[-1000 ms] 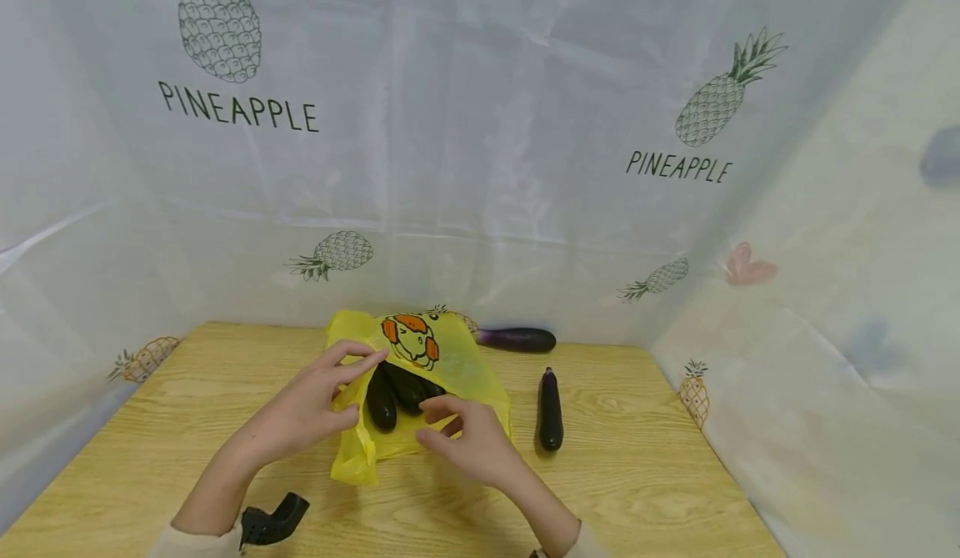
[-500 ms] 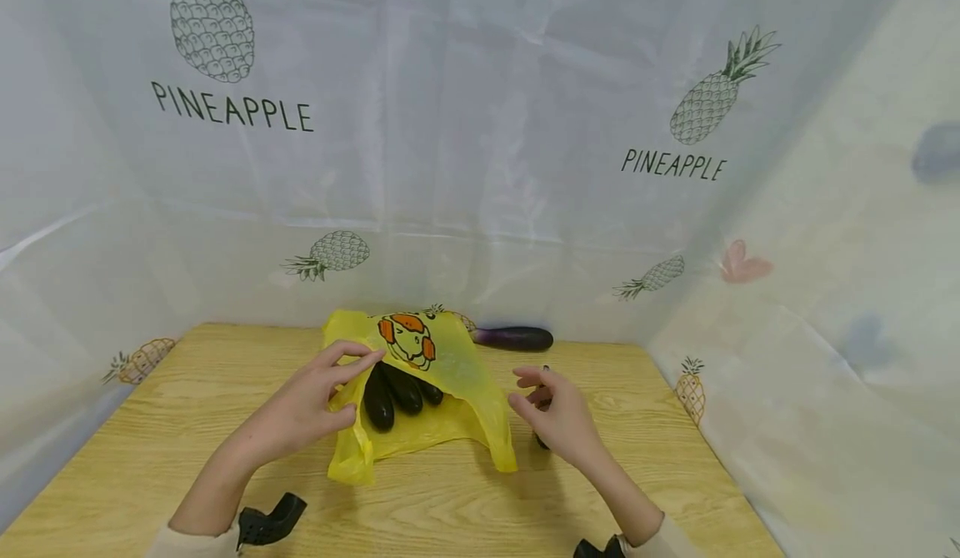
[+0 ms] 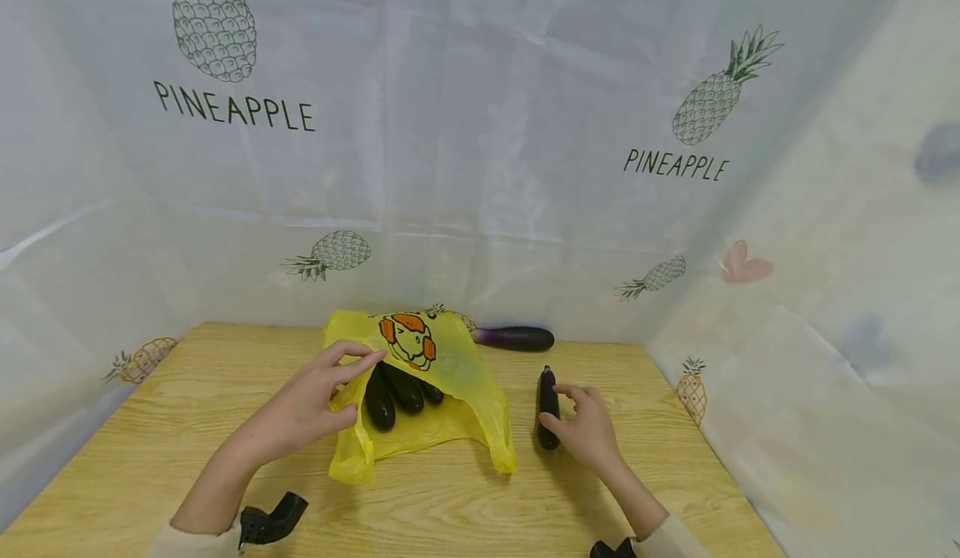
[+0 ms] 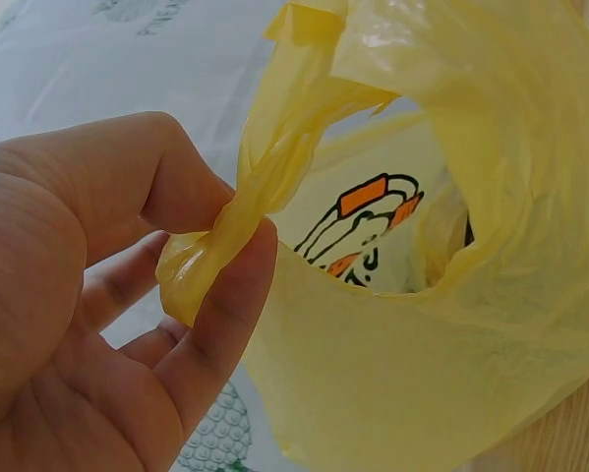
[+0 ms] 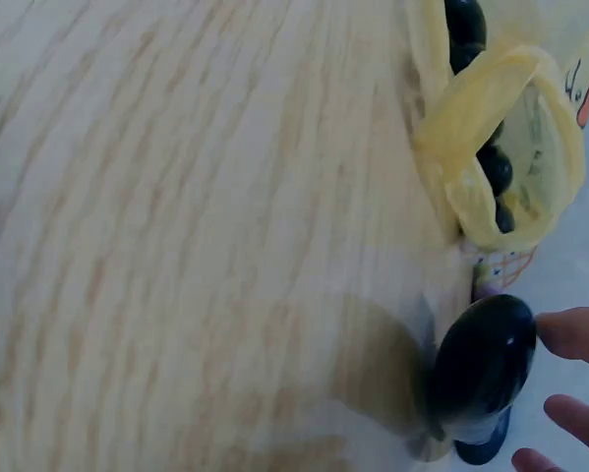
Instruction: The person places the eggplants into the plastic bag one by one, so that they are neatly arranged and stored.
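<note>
A yellow plastic bag [image 3: 457, 358] with a cartoon print lies on the table, its mouth facing me. Several dark eggplants [image 3: 380, 404] show inside it. My left hand [image 3: 318, 404] pinches the bag's twisted handle [image 4: 240, 221] between thumb and finger, seen clearly in the left wrist view. Right of the bag, a single eggplant [image 3: 549, 412] lies lengthwise on the table. My right hand [image 3: 588, 429] is at that eggplant, its thumb over the lower part and a fingertip at its right side. In the right wrist view, a fingertip touches or nearly touches the eggplant [image 5: 486, 354].
Another purple eggplant [image 3: 517, 339] lies crosswise at the back edge, behind the bag. The wooden table [image 3: 420, 516] is bordered by a pale pineapple-print sheet [image 3: 480, 166] at the back and sides.
My right hand has moved from the bag's mouth rightward to the single eggplant. The bag's right handle, lifted earlier, now hangs down to the table. My left hand stays in place.
</note>
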Demonstrator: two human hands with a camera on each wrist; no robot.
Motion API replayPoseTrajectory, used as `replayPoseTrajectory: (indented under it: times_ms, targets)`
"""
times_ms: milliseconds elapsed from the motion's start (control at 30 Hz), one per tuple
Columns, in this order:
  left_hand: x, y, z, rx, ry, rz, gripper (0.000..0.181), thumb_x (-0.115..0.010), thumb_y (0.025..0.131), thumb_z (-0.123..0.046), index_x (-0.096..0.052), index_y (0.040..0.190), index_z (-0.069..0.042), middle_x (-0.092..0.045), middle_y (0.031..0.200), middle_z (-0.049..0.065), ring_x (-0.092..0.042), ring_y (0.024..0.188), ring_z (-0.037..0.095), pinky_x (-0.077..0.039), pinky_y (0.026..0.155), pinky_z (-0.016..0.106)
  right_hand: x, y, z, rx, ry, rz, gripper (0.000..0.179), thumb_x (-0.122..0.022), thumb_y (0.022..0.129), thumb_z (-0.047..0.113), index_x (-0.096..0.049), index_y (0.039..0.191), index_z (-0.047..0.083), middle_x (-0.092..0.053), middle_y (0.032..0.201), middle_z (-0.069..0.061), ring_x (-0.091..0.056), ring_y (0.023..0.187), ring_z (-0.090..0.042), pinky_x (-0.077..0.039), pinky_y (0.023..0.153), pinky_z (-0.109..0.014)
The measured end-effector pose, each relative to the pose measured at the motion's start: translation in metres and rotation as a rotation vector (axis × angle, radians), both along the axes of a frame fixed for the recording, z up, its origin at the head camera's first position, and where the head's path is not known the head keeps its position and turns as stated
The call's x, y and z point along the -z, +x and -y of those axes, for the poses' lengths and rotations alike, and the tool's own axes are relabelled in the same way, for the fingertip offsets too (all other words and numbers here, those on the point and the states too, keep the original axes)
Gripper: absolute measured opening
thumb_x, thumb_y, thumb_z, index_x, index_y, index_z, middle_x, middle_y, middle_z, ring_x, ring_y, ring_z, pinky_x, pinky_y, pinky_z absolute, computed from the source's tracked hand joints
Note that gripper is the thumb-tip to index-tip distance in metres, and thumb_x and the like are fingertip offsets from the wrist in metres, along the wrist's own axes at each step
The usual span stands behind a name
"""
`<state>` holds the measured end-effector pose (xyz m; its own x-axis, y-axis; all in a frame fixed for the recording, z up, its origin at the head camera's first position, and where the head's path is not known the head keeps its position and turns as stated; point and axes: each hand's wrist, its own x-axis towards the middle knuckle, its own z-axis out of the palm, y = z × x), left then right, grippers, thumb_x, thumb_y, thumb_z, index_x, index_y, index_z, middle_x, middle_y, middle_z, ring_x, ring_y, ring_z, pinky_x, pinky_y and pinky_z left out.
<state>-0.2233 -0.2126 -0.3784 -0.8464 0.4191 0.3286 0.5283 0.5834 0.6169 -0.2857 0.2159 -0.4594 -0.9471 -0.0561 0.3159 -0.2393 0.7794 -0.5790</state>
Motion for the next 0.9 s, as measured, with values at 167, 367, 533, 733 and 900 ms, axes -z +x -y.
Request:
replayPoseTrajectory:
  times_ms: [167, 367, 533, 733, 900]
  targets:
    - [0.0, 0.0, 0.0, -0.015, -0.011, 0.013, 0.078, -0.068, 0.091, 0.007, -0.044, 0.163, -0.01, -0.044, 0.152, 0.008, -0.031, 0.055, 0.001, -0.041, 0.055, 0.023, 0.007, -0.001, -0.005, -0.011, -0.013, 0.083, 0.061, -0.087, 0.09, 0.023, -0.064, 0.142, 0.001, -0.058, 0.13, -0.028, -0.063, 0.098, -0.033, -0.057, 0.076, -0.045]
    - [0.0, 0.0, 0.001, 0.0, -0.001, 0.007, 0.077, -0.068, 0.092, 0.007, -0.043, 0.163, -0.008, -0.043, 0.154, 0.01, -0.033, 0.056, 0.003, -0.04, 0.055, 0.025, 0.01, -0.001, -0.007, -0.041, -0.048, 0.14, 0.064, -0.086, 0.09, 0.019, -0.06, 0.145, -0.001, -0.063, 0.125, -0.027, -0.069, 0.092, -0.031, -0.059, 0.072, -0.043]
    - [0.0, 0.0, 0.0, 0.004, 0.005, 0.005, 0.077, -0.068, 0.091, 0.008, -0.044, 0.163, -0.008, -0.044, 0.153, 0.01, -0.031, 0.055, 0.001, -0.04, 0.054, 0.024, 0.012, -0.001, -0.01, -0.049, -0.059, 0.172, 0.059, -0.083, 0.091, 0.016, -0.061, 0.144, -0.002, -0.071, 0.114, -0.021, -0.072, 0.091, -0.034, -0.061, 0.071, -0.045]
    - [0.001, -0.001, 0.0, -0.006, -0.007, 0.012, 0.077, -0.067, 0.091, 0.006, -0.044, 0.163, -0.008, -0.044, 0.153, 0.009, -0.031, 0.055, 0.001, -0.04, 0.054, 0.024, 0.012, -0.002, -0.012, -0.055, -0.054, 0.214, 0.051, -0.082, 0.093, 0.018, -0.067, 0.139, 0.002, -0.072, 0.11, -0.016, -0.071, 0.093, -0.03, -0.061, 0.071, -0.042]
    - [0.001, -0.001, 0.001, -0.012, -0.01, 0.016, 0.077, -0.067, 0.091, 0.006, -0.043, 0.163, -0.009, -0.043, 0.153, 0.008, -0.031, 0.055, 0.001, -0.04, 0.054, 0.024, 0.01, -0.003, -0.012, -0.06, -0.063, 0.253, 0.046, -0.083, 0.092, 0.018, -0.071, 0.134, 0.003, -0.072, 0.106, -0.012, -0.069, 0.09, -0.025, -0.059, 0.068, -0.038]
